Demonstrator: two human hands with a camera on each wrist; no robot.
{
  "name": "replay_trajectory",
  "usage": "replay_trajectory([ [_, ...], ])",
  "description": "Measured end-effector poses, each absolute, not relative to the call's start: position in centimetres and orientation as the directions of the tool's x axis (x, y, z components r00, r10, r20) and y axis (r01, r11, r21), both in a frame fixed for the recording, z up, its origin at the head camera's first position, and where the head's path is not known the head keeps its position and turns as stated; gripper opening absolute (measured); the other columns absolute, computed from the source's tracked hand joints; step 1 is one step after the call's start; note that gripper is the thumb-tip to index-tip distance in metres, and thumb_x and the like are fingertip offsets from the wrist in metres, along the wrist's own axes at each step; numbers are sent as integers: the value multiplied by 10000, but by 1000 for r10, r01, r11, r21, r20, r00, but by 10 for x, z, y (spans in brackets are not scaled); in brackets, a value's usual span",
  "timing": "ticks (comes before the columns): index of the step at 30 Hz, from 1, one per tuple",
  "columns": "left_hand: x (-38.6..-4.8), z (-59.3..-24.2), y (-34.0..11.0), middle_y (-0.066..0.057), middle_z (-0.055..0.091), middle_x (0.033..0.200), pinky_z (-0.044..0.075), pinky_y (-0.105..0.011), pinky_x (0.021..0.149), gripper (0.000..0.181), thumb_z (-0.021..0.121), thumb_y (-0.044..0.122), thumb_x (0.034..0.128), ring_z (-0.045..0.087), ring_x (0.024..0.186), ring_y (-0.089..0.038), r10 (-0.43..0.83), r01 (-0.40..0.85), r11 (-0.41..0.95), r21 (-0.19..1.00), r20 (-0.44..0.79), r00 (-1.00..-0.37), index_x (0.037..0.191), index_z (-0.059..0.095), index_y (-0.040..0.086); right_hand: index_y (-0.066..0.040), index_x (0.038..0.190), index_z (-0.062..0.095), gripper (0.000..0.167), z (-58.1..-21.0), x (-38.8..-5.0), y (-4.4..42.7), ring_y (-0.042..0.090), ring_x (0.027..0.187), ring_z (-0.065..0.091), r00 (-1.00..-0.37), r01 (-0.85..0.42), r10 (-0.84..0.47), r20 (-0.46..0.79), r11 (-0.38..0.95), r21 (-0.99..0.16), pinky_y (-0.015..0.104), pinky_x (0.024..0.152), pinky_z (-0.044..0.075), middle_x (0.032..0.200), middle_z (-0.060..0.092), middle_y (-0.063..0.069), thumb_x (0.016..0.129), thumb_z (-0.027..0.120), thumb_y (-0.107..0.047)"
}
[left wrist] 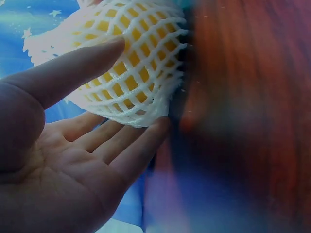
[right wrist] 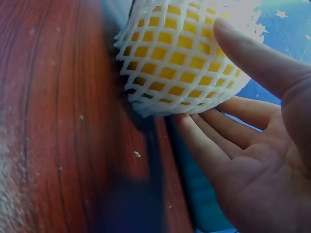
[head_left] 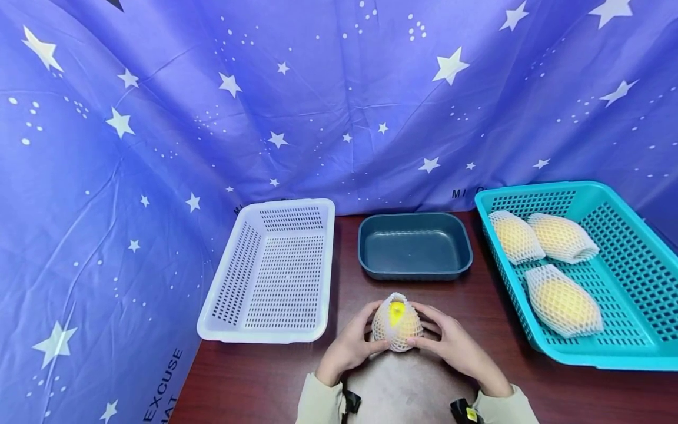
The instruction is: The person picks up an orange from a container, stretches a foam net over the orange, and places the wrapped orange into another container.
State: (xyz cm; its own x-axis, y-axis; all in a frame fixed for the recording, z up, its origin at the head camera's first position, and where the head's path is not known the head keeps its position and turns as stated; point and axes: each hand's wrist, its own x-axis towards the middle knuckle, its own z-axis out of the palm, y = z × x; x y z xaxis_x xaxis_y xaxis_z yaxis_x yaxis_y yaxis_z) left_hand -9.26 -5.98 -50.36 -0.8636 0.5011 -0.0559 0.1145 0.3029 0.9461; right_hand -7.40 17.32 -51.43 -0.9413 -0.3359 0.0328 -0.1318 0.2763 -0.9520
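Note:
A round yellow fruit in a white foam net sleeve [head_left: 401, 328] is held upright over the table, in front of the person. The bright yellow top shows through the sleeve's mouth. My left hand [head_left: 352, 340] grips its left side, and my right hand [head_left: 454, 341] grips its right side. In the left wrist view, the left thumb [left wrist: 77, 68] lies against the net while the fingers reach beneath and behind. From the right wrist view, the right thumb [right wrist: 257, 56] touches the net, with fingertips at the underside. The exact kind of fruit cannot be told.
A white perforated basket [head_left: 329, 259] stands on the left of the dark red wooden table [head_left: 238, 377]. Behind the hands is a dark blue-green tray [head_left: 413, 244]. A teal basket [head_left: 561, 356] on the right holds three net-wrapped fruits [head_left: 564, 300]. A starry blue cloth [head_left: 339, 106] hangs behind.

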Motion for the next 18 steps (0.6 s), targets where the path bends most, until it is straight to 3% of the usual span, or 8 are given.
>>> replay_trajectory([
  [8,-93,-506,-61,-181,530,1391,491,-366,1031,698,770,52,845,578,1222,-353,472,83,323,943,-84,-877,1452,427,86,44,1456,413,688,-515,-75,174,296,1215,576,-940,-80,-342,-14,259,-963,258,917,540,1459,447,286,904,730,-215],
  [13,-94,-509,-59,-221,574,1315,505,-342,1003,667,770,54,847,593,1186,-348,457,53,252,966,-70,-887,1427,442,8,93,1459,367,650,-513,-77,174,110,1139,620,-938,-20,-344,-36,158,-987,222,876,549,1403,460,348,945,677,-158],
  [18,-97,-508,-56,-242,619,1232,531,-280,936,622,772,41,839,641,1073,-232,429,14,145,989,-50,-902,1374,475,-67,61,1443,412,582,-509,-79,174,-6,1127,585,-957,5,-286,-46,143,-990,182,909,521,1363,530,293,968,648,-180],
])
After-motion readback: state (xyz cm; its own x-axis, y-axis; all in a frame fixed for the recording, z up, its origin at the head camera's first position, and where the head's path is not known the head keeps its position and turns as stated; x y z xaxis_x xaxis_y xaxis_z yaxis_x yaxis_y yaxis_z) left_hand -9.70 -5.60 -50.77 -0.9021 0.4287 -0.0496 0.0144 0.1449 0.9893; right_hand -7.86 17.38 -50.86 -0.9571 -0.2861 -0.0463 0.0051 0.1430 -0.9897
